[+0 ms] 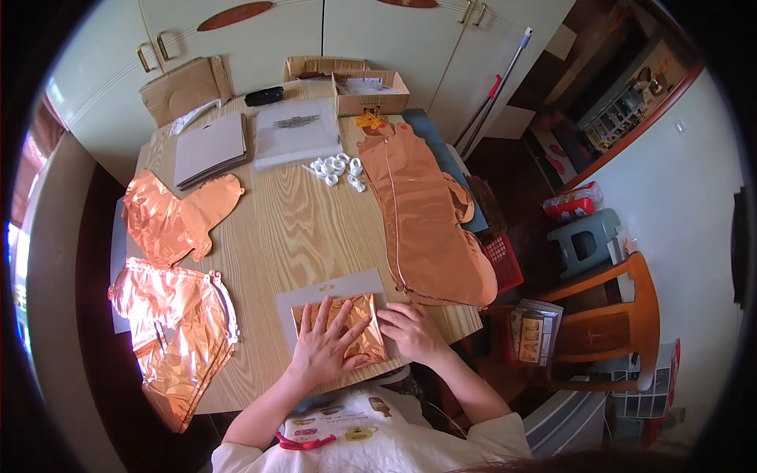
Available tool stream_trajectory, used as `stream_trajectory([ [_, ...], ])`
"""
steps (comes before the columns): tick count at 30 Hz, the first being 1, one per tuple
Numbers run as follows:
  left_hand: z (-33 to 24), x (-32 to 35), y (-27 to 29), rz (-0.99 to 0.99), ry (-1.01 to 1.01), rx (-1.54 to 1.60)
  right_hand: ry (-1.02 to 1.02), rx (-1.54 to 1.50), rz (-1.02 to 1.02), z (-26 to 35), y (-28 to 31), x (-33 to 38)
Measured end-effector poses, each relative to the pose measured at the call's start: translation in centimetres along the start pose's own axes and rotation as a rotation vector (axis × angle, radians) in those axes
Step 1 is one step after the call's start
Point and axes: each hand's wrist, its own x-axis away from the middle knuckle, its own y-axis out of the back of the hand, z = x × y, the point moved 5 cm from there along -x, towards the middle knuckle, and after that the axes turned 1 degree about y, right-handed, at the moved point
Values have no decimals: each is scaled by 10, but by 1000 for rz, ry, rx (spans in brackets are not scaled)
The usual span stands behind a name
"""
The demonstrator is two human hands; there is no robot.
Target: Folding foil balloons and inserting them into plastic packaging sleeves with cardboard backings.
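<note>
My left hand (326, 345) lies flat with spread fingers on a folded copper-coloured foil balloon (374, 347). The folded foil rests on a grey card (351, 284) with a hanging hole, near the table's front edge. At the right side of the foil is my right hand (415, 335). Its fingers are slightly bent and apart, the tips touching the edge of the foil or card. Flat copper foil balloons (426, 197) lie in a long stack on the right. More foil balloons (173, 303) lie on the left, partly over the table edge.
At the back are a stack of grey cards (209, 150), clear plastic bags (296, 134), white ribbon rolls (335, 167) and an open cardboard box (371, 98). A wooden chair (643, 319) with packaged goods (536, 335) stands to the right of the wooden table (300, 229).
</note>
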Motion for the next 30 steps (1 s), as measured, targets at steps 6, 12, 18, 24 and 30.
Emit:
stream_trajectory([
  [6,-1,-1,1,-8,-1,8,2,-33,4,-1,-2,1],
  [12,-2,-1,2,-4,-4,5,70,-75,47,-8,-2,4],
  [18,-2,-1,-1,1,-3,4,36,-227,27,-18,-1,-1],
  [24,-3,-3,1,20,11,5,30,-277,-66,-16,2,-5],
  [30,-2,-2,-2,37,14,2,-326,-352,-207,-9,-16,-15],
])
